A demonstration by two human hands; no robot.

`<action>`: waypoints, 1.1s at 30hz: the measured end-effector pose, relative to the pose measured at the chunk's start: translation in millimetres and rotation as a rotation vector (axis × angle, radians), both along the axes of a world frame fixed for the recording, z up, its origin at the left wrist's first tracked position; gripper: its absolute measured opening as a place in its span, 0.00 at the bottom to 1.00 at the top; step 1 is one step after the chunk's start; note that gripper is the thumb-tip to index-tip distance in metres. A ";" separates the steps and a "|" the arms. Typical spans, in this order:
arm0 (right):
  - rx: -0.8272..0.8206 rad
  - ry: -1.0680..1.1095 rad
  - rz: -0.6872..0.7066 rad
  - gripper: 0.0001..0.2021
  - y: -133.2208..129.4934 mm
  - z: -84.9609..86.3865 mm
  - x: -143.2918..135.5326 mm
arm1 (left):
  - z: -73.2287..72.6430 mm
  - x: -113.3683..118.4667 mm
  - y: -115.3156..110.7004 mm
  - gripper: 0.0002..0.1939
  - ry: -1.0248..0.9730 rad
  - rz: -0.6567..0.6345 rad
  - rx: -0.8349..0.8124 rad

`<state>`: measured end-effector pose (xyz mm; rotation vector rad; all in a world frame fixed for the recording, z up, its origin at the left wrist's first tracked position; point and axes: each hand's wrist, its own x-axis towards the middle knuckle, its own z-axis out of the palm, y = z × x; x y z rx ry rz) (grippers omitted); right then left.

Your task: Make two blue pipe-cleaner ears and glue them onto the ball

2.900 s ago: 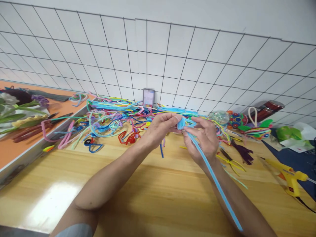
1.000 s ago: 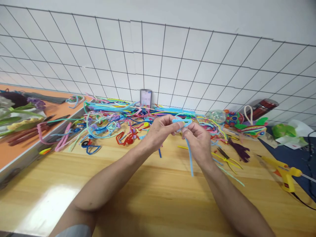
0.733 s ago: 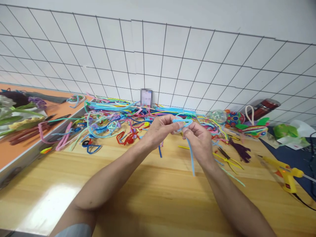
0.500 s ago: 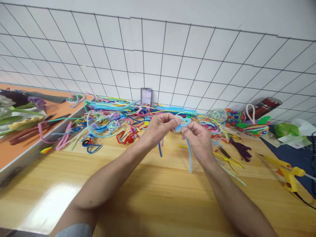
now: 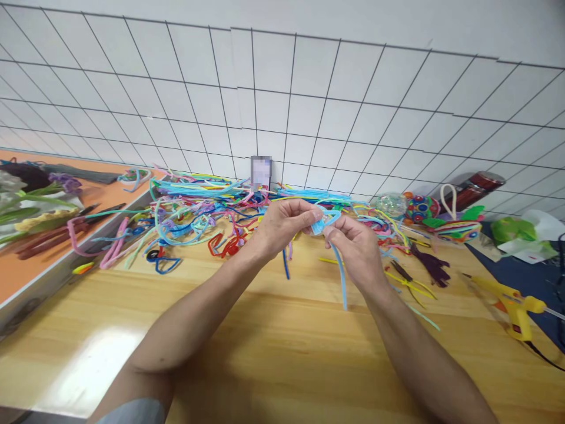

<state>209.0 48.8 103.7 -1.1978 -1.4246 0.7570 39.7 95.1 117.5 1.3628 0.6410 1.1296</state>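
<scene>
Between my two hands is a light blue pipe cleaner piece (image 5: pixel 318 225), bent into a small, dense shape with a loop at its right. My left hand (image 5: pixel 289 222) pinches its left side between thumb and fingers. My right hand (image 5: pixel 355 242) pinches the loop side, and a long loose end (image 5: pixel 341 282) hangs down below those fingertips. The fingers partly hide the shape. Both hands are held above the wooden table (image 5: pixel 265 347), in front of a heap of coloured pipe cleaners (image 5: pixel 189 221).
A phone (image 5: pixel 261 172) leans on the tiled wall. To the right lie yellow-handled pliers (image 5: pixel 412 284), a dark purple piece (image 5: pixel 430 265), a yellow glue gun (image 5: pixel 514 306) and a patterned ball (image 5: pixel 421 209). An orange surface (image 5: pixel 44 241) with flowers is at the left.
The loose light blue end has swung slightly to the right, and the piece between the fingers has tilted a little. Both hands keep their pinch and nearly the same place.
</scene>
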 end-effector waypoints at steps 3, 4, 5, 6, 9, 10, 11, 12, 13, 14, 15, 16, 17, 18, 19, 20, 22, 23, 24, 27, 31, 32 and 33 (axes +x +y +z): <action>-0.016 0.009 0.041 0.12 0.6 0.1 1.6 | 0.2 -0.2 0.7 0.21 0.029 0.039 0.000; -0.020 0.014 0.057 0.12 0.9 0.1 2.0 | -0.8 -0.5 1.3 0.20 0.037 0.048 0.001; -0.021 0.018 0.070 0.12 1.3 0.2 2.3 | -2.1 -0.9 2.1 0.19 0.043 0.054 0.005; -0.018 0.021 0.080 0.12 1.6 0.2 2.5 | -3.6 -1.6 2.9 0.19 0.050 0.058 0.011; -0.016 0.009 0.075 0.12 2.3 -0.2 2.5 | -7.7 -4.3 5.4 0.18 0.086 0.049 0.029; -0.018 0.002 0.065 0.12 2.3 -0.4 2.4 | -8.4 -5.3 5.9 0.18 0.100 0.042 0.034; -0.022 -0.005 0.055 0.12 2.3 -0.7 2.3 | -8.7 -6.3 6.2 0.18 0.114 0.032 0.039; -0.028 -0.011 0.047 0.12 2.3 -0.9 2.2 | -8.7 -7.2 6.3 0.18 0.126 0.019 0.041; -0.034 -0.016 0.042 0.12 2.3 -1.2 2.2 | -8.4 -7.8 6.3 0.18 0.136 0.007 0.041; -0.039 -0.019 0.040 0.11 2.3 -1.4 2.3 | -8.1 -8.2 6.2 0.18 0.144 -0.002 0.039; -0.043 -0.022 0.038 0.11 2.5 -1.5 2.6 | -7.7 -8.4 6.2 0.18 0.151 -0.008 0.038; -0.048 -0.026 0.038 0.11 2.8 -1.7 2.9 | -7.3 -8.2 6.1 0.18 0.156 -0.013 0.040; -0.052 -0.027 0.039 0.11 3.3 -1.8 3.3 | -6.8 -7.9 6.2 0.18 0.154 -0.015 0.047; -0.057 -0.026 0.042 0.11 3.9 -1.9 3.8 | -6.3 -7.3 6.3 0.18 0.144 -0.018 0.057; -0.062 -0.025 0.047 0.11 4.5 -2.0 4.3 | -5.6 -6.7 6.5 0.18 0.127 -0.021 0.069; -0.065 -0.020 0.053 0.12 5.1 -2.0 4.8 | -4.8 -5.9 6.6 0.19 0.107 -0.026 0.077; -0.065 -0.002 0.067 0.12 5.9 -2.0 5.7 | -2.8 -4.7 6.6 0.20 0.077 -0.036 0.074; -0.063 0.006 0.076 0.12 6.0 -2.1 6.2 | -1.9 -4.3 6.4 0.20 0.071 -0.036 0.061; -0.059 0.009 0.087 0.13 5.9 -2.2 6.9 | -1.0 -4.1 6.1 0.20 0.068 -0.034 0.044; 0.017 -0.008 0.084 0.11 5.8 -3.1 10.6 | 0.7 -4.8 5.2 0.20 0.043 -0.012 -0.003; 0.422 -0.260 -0.068 0.07 8.9 -5.7 19.4 | 0.3 -5.9 5.6 0.17 -0.002 -0.009 -0.058; 0.525 -0.359 -0.090 0.07 10.2 -6.4 21.4 | -0.2 -5.6 6.0 0.17 -0.014 -0.020 -0.081; 0.604 -0.446 -0.095 0.07 11.6 -7.1 23.0 | -0.9 -5.1 6.4 0.17 -0.024 -0.038 -0.109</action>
